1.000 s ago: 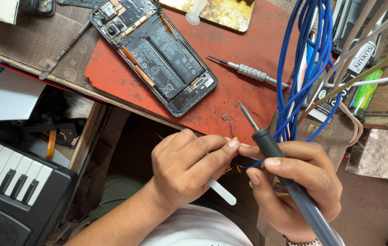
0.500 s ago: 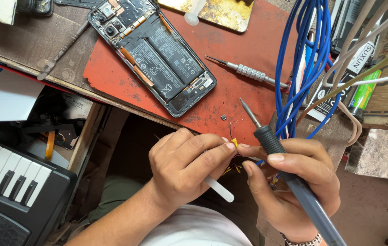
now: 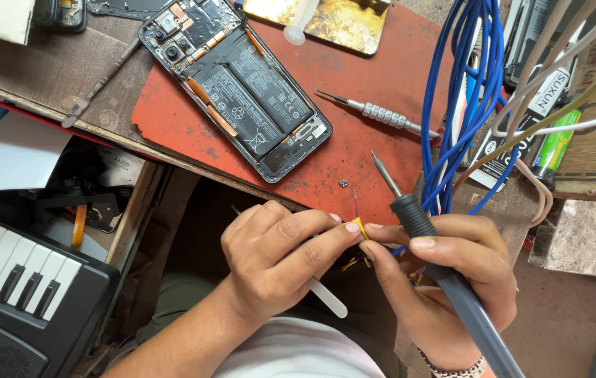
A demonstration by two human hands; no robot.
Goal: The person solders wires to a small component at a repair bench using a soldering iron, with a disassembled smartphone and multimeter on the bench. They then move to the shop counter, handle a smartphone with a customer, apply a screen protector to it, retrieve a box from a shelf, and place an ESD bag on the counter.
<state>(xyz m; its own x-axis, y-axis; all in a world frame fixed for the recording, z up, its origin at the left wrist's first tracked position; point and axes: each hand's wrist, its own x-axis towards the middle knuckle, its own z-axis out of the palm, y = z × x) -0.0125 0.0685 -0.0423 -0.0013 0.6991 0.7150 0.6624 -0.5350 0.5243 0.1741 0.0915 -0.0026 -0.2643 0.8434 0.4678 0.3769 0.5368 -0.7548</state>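
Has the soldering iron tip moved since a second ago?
Barely. The soldering iron in the right hand has its tip just right of the tiny loose part on the red mat, as before.

Worn matt red mat, ridged metal screwdriver, glossy blue cables

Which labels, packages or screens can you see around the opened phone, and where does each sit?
Black rectangular battery label with white markings: inside the opened phone on the red mat, upper middle.
White rectangular tag with dark lettering: on a black tool at the right edge, behind the blue cables.
Green cylindrical tube with printed wrap: right edge, just below that tag.
No lit screen is in view.
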